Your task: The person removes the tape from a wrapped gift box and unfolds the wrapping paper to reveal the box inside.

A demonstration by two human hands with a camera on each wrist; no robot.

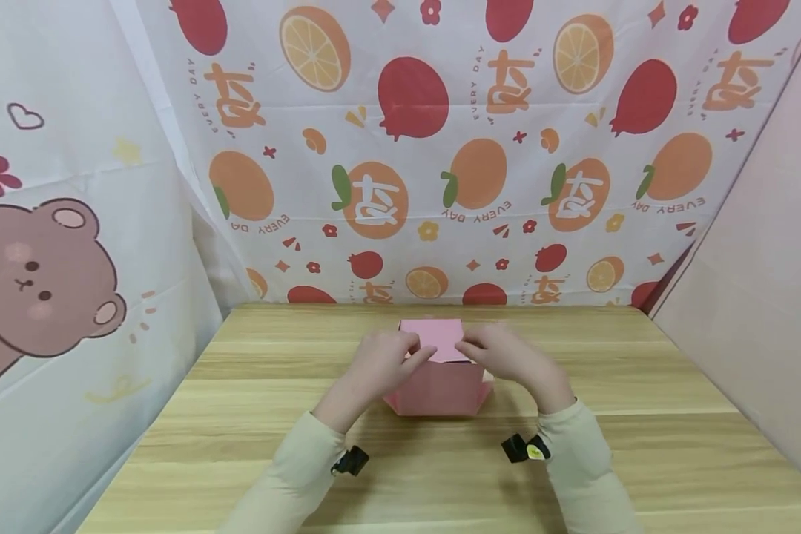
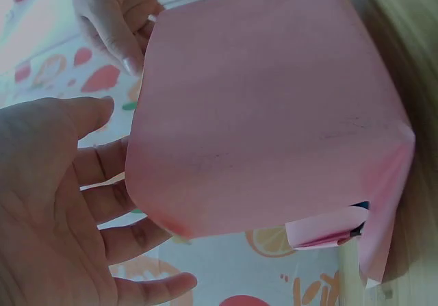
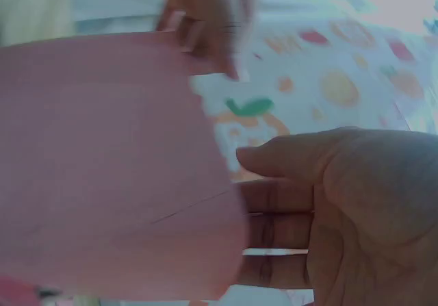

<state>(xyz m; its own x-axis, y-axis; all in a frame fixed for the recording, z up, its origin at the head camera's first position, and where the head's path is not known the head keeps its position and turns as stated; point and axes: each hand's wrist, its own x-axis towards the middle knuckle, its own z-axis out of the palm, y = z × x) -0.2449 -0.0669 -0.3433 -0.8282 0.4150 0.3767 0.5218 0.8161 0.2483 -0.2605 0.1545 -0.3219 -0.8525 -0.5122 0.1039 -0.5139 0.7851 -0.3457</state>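
A small pink paper box (image 1: 438, 389) stands on the table, its lighter pink top panel (image 1: 432, 337) lying over the opening. My left hand (image 1: 382, 361) is at the top left edge. In the left wrist view its fingers (image 2: 102, 162) reach behind the edge of the front panel (image 2: 267, 114), with the thumb apart from it. At the opposite top corner is my right hand (image 1: 507, 357). Its fairly straight fingers (image 3: 277, 231) pass behind the panel edge in the right wrist view, and the thumb stands away. Much of the box's inside is hidden.
Pink side flaps (image 1: 486, 391) stick out low at the box's sides. The wooden table (image 1: 274, 415) ends at a fruit-print curtain (image 1: 427, 178) behind. A bear-print curtain (image 1: 40, 282) hangs on the left, and a pale wall (image 1: 767, 259) stands to the right.
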